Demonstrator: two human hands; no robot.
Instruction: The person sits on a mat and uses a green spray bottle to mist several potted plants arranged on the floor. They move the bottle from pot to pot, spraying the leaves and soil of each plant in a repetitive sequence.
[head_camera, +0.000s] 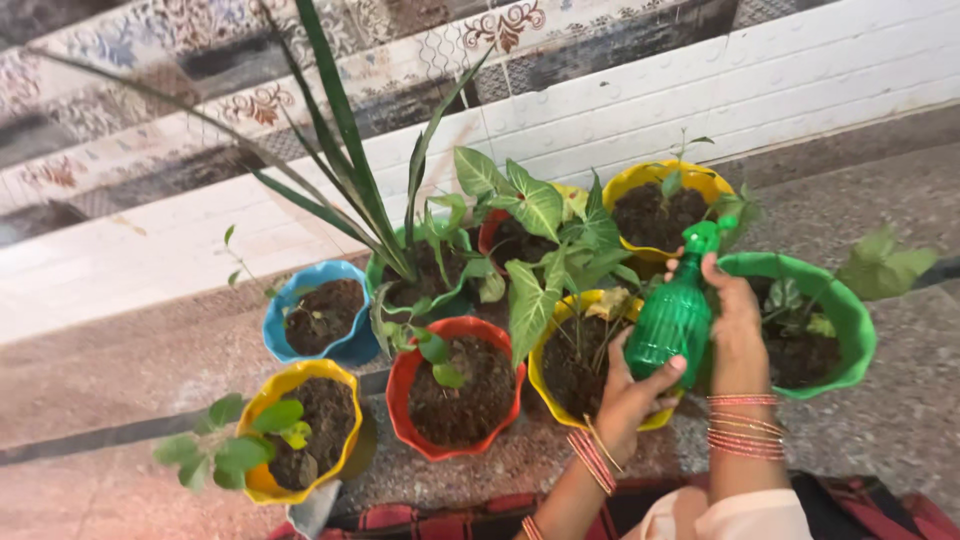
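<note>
A green plastic spray bottle (672, 318) is held upright over a yellow pot (546, 389) of dark soil. My left hand (632, 392) cups the bottle's base from below, thumb across its lower side. My right hand (733, 322) wraps the bottle's upper right side, fingers reaching the green nozzle (703, 237). Both wrists wear red and gold bangles. The nozzle points toward a leafy plant with broad green leaves (535, 215).
Several potted plants crowd the stone floor: a red pot (408, 412), a blue pot (277, 340), a yellow pot at the front left (262, 402), a green pot at the right (852, 330), and a far yellow pot (625, 182). A white tiled ledge (720, 90) runs behind them.
</note>
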